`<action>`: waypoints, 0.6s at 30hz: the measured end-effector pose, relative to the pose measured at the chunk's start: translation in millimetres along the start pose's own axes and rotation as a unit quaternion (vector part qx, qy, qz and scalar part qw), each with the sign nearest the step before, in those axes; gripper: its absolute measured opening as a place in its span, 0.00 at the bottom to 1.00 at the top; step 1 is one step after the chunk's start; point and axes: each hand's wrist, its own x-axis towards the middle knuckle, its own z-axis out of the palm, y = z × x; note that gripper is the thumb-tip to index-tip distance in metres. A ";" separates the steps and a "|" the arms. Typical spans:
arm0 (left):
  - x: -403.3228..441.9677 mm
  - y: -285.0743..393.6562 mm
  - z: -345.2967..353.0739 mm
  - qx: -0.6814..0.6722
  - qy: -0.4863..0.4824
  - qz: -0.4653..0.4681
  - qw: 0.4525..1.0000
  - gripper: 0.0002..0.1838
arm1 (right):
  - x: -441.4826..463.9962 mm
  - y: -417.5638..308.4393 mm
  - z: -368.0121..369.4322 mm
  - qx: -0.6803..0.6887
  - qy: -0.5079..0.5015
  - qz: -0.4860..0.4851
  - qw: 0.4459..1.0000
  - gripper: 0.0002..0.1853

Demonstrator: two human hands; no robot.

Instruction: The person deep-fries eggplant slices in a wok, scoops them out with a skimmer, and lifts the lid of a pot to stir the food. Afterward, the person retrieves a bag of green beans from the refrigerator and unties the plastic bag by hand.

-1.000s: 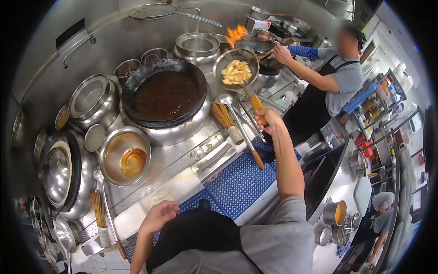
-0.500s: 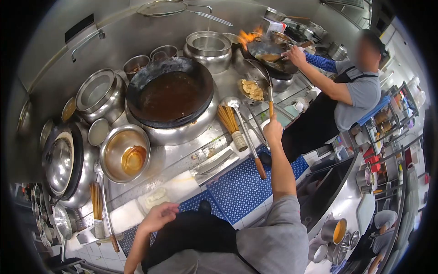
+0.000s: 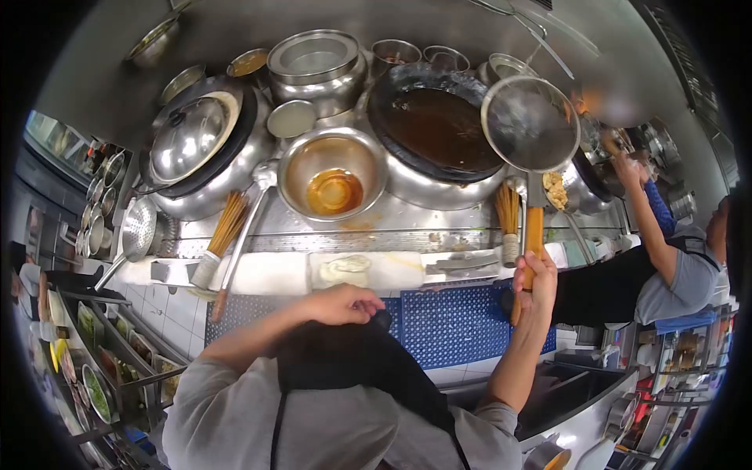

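Observation:
My right hand (image 3: 536,276) is wrapped round the wooden handle of a round mesh strainer (image 3: 531,124). The strainer is raised, mesh end up, in front of the right edge of a large black wok (image 3: 429,125) holding dark brown liquid. My left hand (image 3: 345,304) holds nothing; its fingers are loosely curled but apart, in front of my apron. Nearest to it is a folded white cloth (image 3: 345,269) along the stove's front edge. Beyond that stands a steel bowl (image 3: 333,168) with a little amber liquid. Pale cooked food (image 3: 555,190) shows partly behind the strainer's handle.
A lidded wok (image 3: 190,141) stands at left. Bamboo brushes (image 3: 222,227), a long-handled ladle (image 3: 243,235) and a perforated skimmer (image 3: 135,235) lie along the front. At right a co-worker (image 3: 674,258) reaches over another burner. A blue mat (image 3: 454,325) covers the floor.
My view has swung left. The strainer has come up and back from beside the food at right. My left hand has moved across my front, its fingers more curled.

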 end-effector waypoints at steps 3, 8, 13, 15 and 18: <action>-27.1 -5.0 -16.1 -0.025 -0.014 -0.007 1.000 0.22 | -41.9 28.3 63.8 0.039 -0.049 0.049 0.997 0.08; -97.2 -13.6 -53.7 -0.091 0.000 -0.048 0.995 0.23 | -105.0 95.2 162.5 0.102 -0.122 0.157 0.975 0.12; -142.6 -36.3 -85.2 -0.105 0.027 -0.016 0.994 0.24 | -142.5 153.9 230.6 0.132 -0.129 0.230 0.955 0.16; -142.6 -47.4 -89.9 -0.073 -0.002 0.024 0.997 0.23 | -145.5 175.0 251.9 0.135 -0.085 0.250 0.955 0.14; -148.0 -36.5 -87.7 -0.098 -0.019 -0.026 0.995 0.22 | -154.1 212.1 263.2 0.195 -0.100 0.187 0.957 0.18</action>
